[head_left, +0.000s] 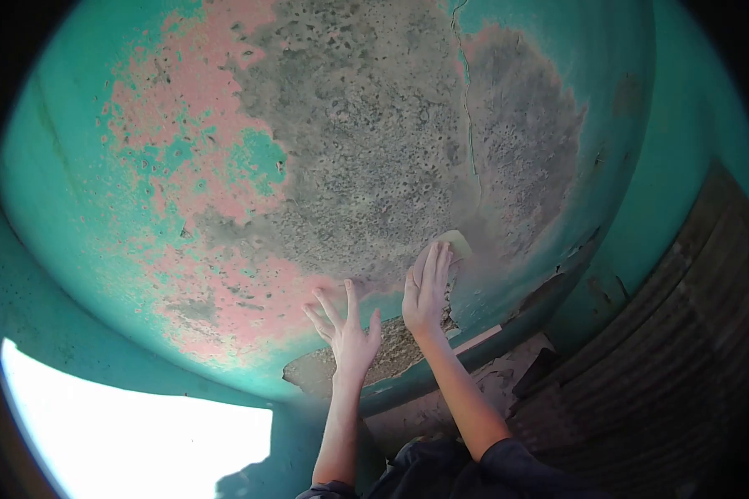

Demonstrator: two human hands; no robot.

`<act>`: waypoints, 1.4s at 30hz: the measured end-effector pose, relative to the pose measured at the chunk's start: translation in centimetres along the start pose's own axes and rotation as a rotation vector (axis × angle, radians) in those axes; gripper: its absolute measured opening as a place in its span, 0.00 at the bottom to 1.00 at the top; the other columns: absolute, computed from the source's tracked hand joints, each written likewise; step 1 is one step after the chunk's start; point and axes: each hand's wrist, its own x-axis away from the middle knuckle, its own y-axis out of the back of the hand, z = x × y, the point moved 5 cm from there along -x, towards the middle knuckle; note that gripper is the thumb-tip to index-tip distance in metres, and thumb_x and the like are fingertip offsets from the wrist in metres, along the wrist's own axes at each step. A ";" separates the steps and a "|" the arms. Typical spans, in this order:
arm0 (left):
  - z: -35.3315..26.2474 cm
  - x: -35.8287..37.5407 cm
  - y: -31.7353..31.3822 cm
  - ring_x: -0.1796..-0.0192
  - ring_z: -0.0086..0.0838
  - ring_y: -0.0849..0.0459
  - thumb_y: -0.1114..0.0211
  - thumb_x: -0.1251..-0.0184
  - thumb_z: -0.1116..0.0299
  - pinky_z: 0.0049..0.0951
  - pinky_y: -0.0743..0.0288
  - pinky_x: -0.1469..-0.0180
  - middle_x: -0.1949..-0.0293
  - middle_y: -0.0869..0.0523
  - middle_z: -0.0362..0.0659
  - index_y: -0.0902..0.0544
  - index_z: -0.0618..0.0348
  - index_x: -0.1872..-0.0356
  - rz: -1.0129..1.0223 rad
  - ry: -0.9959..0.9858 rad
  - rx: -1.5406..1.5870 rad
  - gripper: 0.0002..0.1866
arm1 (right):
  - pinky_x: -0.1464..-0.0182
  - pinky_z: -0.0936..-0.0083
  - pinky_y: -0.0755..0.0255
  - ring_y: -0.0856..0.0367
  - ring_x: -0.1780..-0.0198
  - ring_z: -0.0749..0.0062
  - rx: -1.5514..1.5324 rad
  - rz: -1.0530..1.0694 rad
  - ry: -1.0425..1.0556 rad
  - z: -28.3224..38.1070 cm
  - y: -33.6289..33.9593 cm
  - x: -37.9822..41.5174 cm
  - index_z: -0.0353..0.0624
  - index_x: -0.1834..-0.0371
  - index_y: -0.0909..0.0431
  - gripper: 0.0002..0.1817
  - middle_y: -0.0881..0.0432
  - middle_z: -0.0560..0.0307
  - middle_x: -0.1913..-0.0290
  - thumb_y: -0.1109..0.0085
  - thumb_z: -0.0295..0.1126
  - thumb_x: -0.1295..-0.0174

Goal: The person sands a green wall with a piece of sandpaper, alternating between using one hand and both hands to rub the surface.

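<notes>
Flat against a large wall of worn green, pink and grey paint, my right hand presses a pale, thin pad under its fingertips. Only the pad's upper and right edge shows; the fingers cover the rest. To the left, my left hand rests its spread fingertips on the pink and grey part of the wall and holds nothing. Between and below the hands lies a broken patch where rough material is exposed.
A crack runs down the upper wall. Chipped edges show at the lower right, with dark corrugated sheeting beyond. Bright light fills an opening at the lower left.
</notes>
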 end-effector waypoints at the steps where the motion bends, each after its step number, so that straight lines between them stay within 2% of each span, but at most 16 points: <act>1: -0.1 0.1 -0.1 0.22 0.81 0.73 0.33 0.30 0.52 0.74 0.62 0.24 0.17 0.69 0.66 0.43 0.41 0.17 0.024 0.009 -0.001 0.43 | 0.19 0.39 0.61 0.61 0.17 0.24 -0.002 0.002 -0.021 -0.2 -0.2 0.9 0.30 0.17 0.54 0.43 0.56 0.24 0.18 0.47 0.37 0.29; 5: -0.1 0.1 -1.0 0.22 0.81 0.74 0.34 0.29 0.52 0.74 0.63 0.24 0.17 0.69 0.66 0.42 0.41 0.17 0.016 0.007 -0.047 0.42 | 0.19 0.39 0.61 0.62 0.16 0.26 0.082 0.156 -0.039 -1.6 -2.7 6.9 0.31 0.16 0.55 0.40 0.58 0.25 0.17 0.52 0.36 0.27; 7: 0.0 0.2 -1.1 0.22 0.81 0.73 0.35 0.29 0.53 0.74 0.63 0.24 0.17 0.69 0.66 0.42 0.40 0.17 0.016 -0.002 -0.052 0.41 | 0.20 0.37 0.62 0.62 0.16 0.28 0.167 0.340 -0.128 -1.5 -3.4 8.6 0.32 0.16 0.55 0.41 0.58 0.26 0.17 0.53 0.36 0.28; 10: 0.1 0.3 -0.8 0.22 0.81 0.73 0.35 0.29 0.53 0.74 0.63 0.24 0.17 0.68 0.66 0.40 0.38 0.17 0.015 -0.013 -0.057 0.40 | 0.21 0.36 0.61 0.60 0.16 0.29 0.249 0.225 -0.072 -0.4 -2.2 4.9 0.33 0.16 0.55 0.42 0.57 0.28 0.16 0.51 0.37 0.29; 13: 0.1 0.2 -0.5 0.22 0.81 0.72 0.34 0.29 0.54 0.74 0.61 0.24 0.17 0.67 0.65 0.39 0.38 0.18 0.008 -0.022 -0.057 0.40 | 0.21 0.37 0.59 0.59 0.16 0.29 0.162 0.125 -0.007 0.5 -0.4 1.4 0.35 0.15 0.55 0.42 0.56 0.29 0.16 0.51 0.37 0.29; 18: -0.3 0.5 0.0 0.22 0.82 0.69 0.33 0.31 0.55 0.74 0.57 0.24 0.17 0.65 0.66 0.38 0.38 0.18 -0.008 -0.023 -0.045 0.41 | 0.22 0.36 0.56 0.54 0.17 0.30 0.200 0.154 0.053 -1.7 -2.7 6.5 0.36 0.16 0.48 0.40 0.51 0.30 0.17 0.49 0.34 0.32; 23: -0.7 1.0 0.9 0.21 0.79 0.63 0.34 0.30 0.60 0.73 0.56 0.24 0.17 0.61 0.64 0.35 0.38 0.19 -0.001 -0.031 0.079 0.38 | 0.23 0.35 0.53 0.48 0.20 0.27 0.294 0.208 0.334 2.0 -0.7 0.7 0.37 0.18 0.43 0.38 0.44 0.30 0.20 0.49 0.31 0.33; 25: -0.4 1.1 1.0 0.20 0.77 0.62 0.35 0.30 0.61 0.72 0.55 0.24 0.17 0.60 0.64 0.36 0.41 0.19 -0.012 0.007 0.100 0.37 | 0.24 0.32 0.53 0.45 0.21 0.31 0.359 0.251 0.454 3.9 -0.6 -0.7 0.40 0.19 0.40 0.37 0.40 0.34 0.21 0.48 0.31 0.34; 28: -0.8 1.9 1.0 0.19 0.73 0.60 0.38 0.30 0.65 0.71 0.55 0.24 0.17 0.57 0.62 0.37 0.47 0.19 -0.079 0.034 0.165 0.37 | 0.25 0.27 0.54 0.42 0.19 0.46 0.431 0.474 0.611 5.3 -0.6 0.1 0.49 0.20 0.36 0.35 0.37 0.50 0.20 0.45 0.34 0.34; 29: -1.3 2.2 1.1 0.19 0.72 0.59 0.39 0.30 0.67 0.70 0.55 0.24 0.17 0.55 0.62 0.38 0.51 0.19 -0.133 0.022 0.204 0.37 | 0.25 0.27 0.54 0.42 0.19 0.46 0.421 0.488 0.641 5.3 -0.3 0.6 0.49 0.20 0.36 0.35 0.37 0.50 0.20 0.45 0.34 0.34; 30: -1.8 2.4 0.9 0.19 0.71 0.59 0.43 0.33 0.72 0.70 0.56 0.24 0.17 0.53 0.60 0.41 0.57 0.19 -0.138 0.022 0.207 0.39 | 0.24 0.26 0.56 0.43 0.19 0.45 0.404 0.627 0.690 5.1 -0.6 1.3 0.48 0.21 0.35 0.35 0.38 0.48 0.19 0.45 0.35 0.34; 31: -2.0 2.7 0.7 0.19 0.71 0.59 0.43 0.33 0.72 0.70 0.56 0.24 0.17 0.53 0.60 0.41 0.57 0.19 -0.158 0.046 0.207 0.39 | 0.24 0.26 0.58 0.43 0.18 0.44 0.389 0.767 0.736 4.8 -1.0 2.0 0.47 0.22 0.35 0.34 0.40 0.47 0.19 0.46 0.36 0.33; 33: -2.9 3.0 -0.5 0.18 0.67 0.57 0.44 0.38 0.75 0.71 0.57 0.23 0.17 0.51 0.59 0.43 0.57 0.18 -0.076 0.005 0.292 0.42 | 0.22 0.28 0.58 0.43 0.18 0.48 0.379 0.747 0.855 4.9 -1.3 2.0 0.47 0.24 0.31 0.33 0.35 0.50 0.21 0.44 0.40 0.35; 35: -3.1 3.2 -1.2 0.17 0.64 0.56 0.44 0.40 0.75 0.71 0.58 0.23 0.18 0.50 0.60 0.45 0.57 0.18 -0.082 0.028 0.280 0.44 | 0.22 0.29 0.55 0.41 0.19 0.58 0.396 0.797 0.977 5.3 -1.5 1.7 0.48 0.28 0.26 0.29 0.30 0.56 0.23 0.45 0.36 0.34; 39: -3.2 1.9 -1.0 0.18 0.63 0.53 0.41 0.42 0.75 0.64 0.53 0.22 0.19 0.48 0.61 0.48 0.63 0.18 -0.162 0.082 0.309 0.47 | 0.22 0.30 0.55 0.41 0.18 0.60 0.487 0.925 1.161 6.8 -1.0 -1.0 0.49 0.30 0.24 0.27 0.29 0.58 0.24 0.45 0.36 0.34; 42: -3.8 0.6 -0.3 0.20 0.65 0.48 0.38 0.44 0.76 0.60 0.48 0.22 0.22 0.45 0.64 0.49 0.67 0.19 -0.259 0.108 0.336 0.49 | 0.21 0.30 0.56 0.42 0.18 0.61 0.397 0.791 1.214 7.8 0.0 -3.6 0.53 0.32 0.22 0.26 0.31 0.63 0.23 0.43 0.35 0.36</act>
